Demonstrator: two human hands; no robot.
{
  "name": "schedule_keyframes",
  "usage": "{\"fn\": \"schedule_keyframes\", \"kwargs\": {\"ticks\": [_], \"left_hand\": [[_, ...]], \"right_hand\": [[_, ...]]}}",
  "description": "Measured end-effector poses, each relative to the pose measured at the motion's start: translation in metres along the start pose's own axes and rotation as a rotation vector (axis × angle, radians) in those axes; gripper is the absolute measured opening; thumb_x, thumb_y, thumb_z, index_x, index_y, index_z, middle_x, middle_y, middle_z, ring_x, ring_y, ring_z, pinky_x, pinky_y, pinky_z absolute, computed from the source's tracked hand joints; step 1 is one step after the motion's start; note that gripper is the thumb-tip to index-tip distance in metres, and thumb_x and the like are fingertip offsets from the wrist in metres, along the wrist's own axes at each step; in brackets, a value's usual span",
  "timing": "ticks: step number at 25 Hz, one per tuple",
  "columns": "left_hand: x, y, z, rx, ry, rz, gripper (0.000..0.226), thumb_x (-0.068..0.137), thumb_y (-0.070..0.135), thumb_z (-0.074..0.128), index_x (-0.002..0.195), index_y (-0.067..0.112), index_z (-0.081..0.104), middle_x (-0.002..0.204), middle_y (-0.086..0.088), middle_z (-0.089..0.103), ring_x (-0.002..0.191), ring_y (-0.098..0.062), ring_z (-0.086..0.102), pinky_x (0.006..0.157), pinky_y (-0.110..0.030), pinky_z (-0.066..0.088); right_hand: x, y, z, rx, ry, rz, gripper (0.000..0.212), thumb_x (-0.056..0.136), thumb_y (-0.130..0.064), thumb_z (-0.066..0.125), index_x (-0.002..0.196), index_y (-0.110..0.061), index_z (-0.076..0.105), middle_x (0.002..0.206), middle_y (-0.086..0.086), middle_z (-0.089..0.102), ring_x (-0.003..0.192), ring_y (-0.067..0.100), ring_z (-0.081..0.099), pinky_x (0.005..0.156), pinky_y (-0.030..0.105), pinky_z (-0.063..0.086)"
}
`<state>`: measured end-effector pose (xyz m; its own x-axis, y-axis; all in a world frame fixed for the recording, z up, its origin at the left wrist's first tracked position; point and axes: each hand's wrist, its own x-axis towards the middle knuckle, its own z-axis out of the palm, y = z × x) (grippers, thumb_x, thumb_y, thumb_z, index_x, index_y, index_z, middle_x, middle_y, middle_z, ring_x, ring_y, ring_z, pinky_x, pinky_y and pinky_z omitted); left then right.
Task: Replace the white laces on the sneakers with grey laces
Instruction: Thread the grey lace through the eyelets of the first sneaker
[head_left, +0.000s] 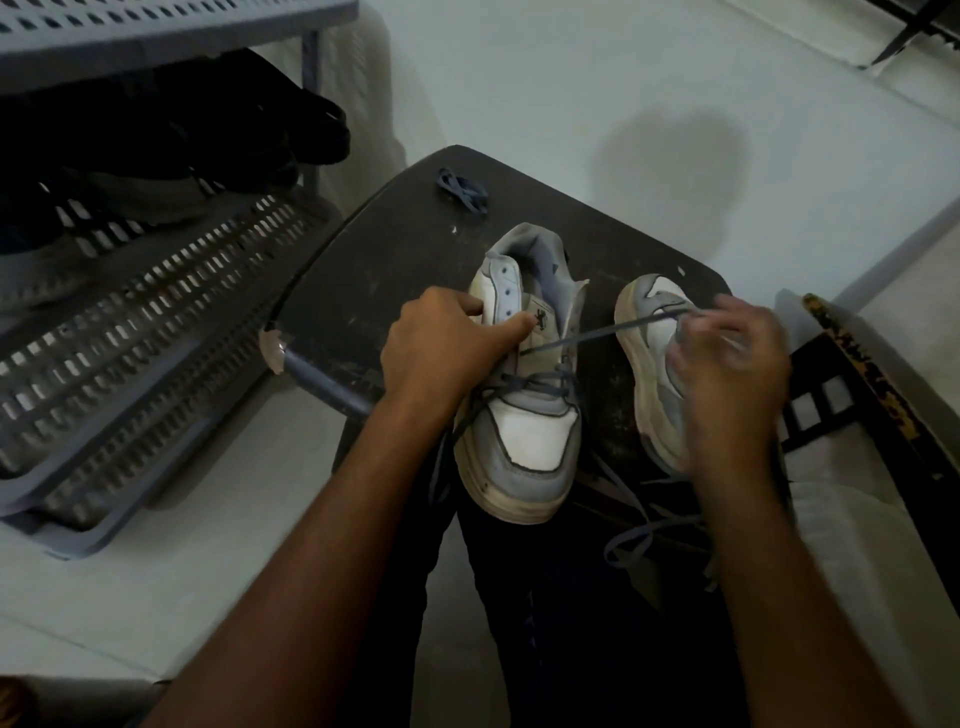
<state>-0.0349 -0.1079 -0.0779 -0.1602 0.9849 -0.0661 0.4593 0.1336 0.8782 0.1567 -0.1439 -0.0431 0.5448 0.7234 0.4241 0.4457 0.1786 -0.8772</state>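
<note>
Hands (452, 338) lacing sneaker (524, 415), grey lace (587, 338)

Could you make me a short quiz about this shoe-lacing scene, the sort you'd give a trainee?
1. True or false: the spare bundled lace lies on the dark stool, beyond the sneakers.
2. Which hand pulls the grey lace taut? A) left hand B) right hand C) neither
3. Fill in: the left hand steadies the ______ sneaker, the one being laced.

Key
1. True.
2. B; the lace runs from an eyelet up to the right hand's fingers, in front of the other sneaker.
3. Left; the thumb presses on its tongue and only the lowest eyelets are laced.
</note>
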Motion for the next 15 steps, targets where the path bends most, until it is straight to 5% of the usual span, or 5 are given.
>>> {"fn": "schedule_keyframes", "kwargs": {"ticks": [3, 4, 9, 12, 15], "left_hand": [[0.003, -0.003, 0.002, -0.032, -0.005, -0.004, 0.058, 0.067, 0.074, 0.068, 0.105, 0.03, 0.075, 0.094, 0.004, 0.074, 0.091, -0.017, 0.069, 0.078, -0.036, 0.057], [0.002, -0.003, 0.003, -0.037, -0.007, -0.006, 0.059, 0.066, 0.074, 0.069, 0.106, 0.03, 0.075, 0.096, 0.003, 0.075, 0.093, -0.017, 0.069, 0.079, -0.036, 0.056], [-0.001, -0.004, 0.007, -0.083, -0.008, -0.012, 0.08, 0.053, 0.084, 0.054, 0.111, 0.033, 0.072, 0.097, 0.005, 0.075, 0.092, -0.015, 0.069, 0.079, -0.038, 0.058], [-0.001, -0.005, 0.007, -0.106, -0.001, -0.023, 0.077, 0.054, 0.083, 0.052, 0.108, 0.032, 0.074, 0.093, 0.005, 0.075, 0.089, -0.015, 0.07, 0.079, -0.039, 0.058], [0.002, -0.008, 0.008, -0.117, -0.027, -0.016, 0.054, 0.067, 0.075, 0.062, 0.099, 0.033, 0.076, 0.085, 0.007, 0.074, 0.084, -0.013, 0.069, 0.078, -0.038, 0.058]], "right_hand": [[0.0, -0.025, -0.009, 0.726, -0.215, 0.48, 0.02, 0.099, -0.008, 0.037, 0.084, -0.009, 0.05, 0.083, 0.004, 0.063, 0.078, 0.019, 0.068, 0.067, 0.031, 0.059], [-0.007, -0.032, -0.003, 0.636, -0.36, 0.492, 0.023, 0.1, -0.011, 0.035, 0.083, -0.009, 0.049, 0.068, 0.001, 0.055, 0.059, 0.013, 0.06, 0.053, 0.026, 0.053], [-0.026, -0.036, 0.039, -0.849, -0.893, -0.323, 0.008, 0.091, -0.032, 0.061, 0.097, -0.028, 0.065, 0.068, -0.011, 0.049, 0.068, 0.012, 0.054, 0.064, 0.027, 0.044], [-0.021, -0.039, 0.039, -0.748, -0.898, -0.264, 0.015, 0.09, -0.031, 0.062, 0.075, -0.031, 0.064, 0.064, -0.01, 0.054, 0.062, 0.008, 0.053, 0.06, 0.027, 0.042], [0.022, -0.037, 0.001, -0.621, -0.355, -0.158, 0.017, 0.094, -0.02, 0.053, 0.085, -0.022, 0.067, 0.077, -0.007, 0.06, 0.074, 0.012, 0.058, 0.061, 0.011, 0.037]]}}
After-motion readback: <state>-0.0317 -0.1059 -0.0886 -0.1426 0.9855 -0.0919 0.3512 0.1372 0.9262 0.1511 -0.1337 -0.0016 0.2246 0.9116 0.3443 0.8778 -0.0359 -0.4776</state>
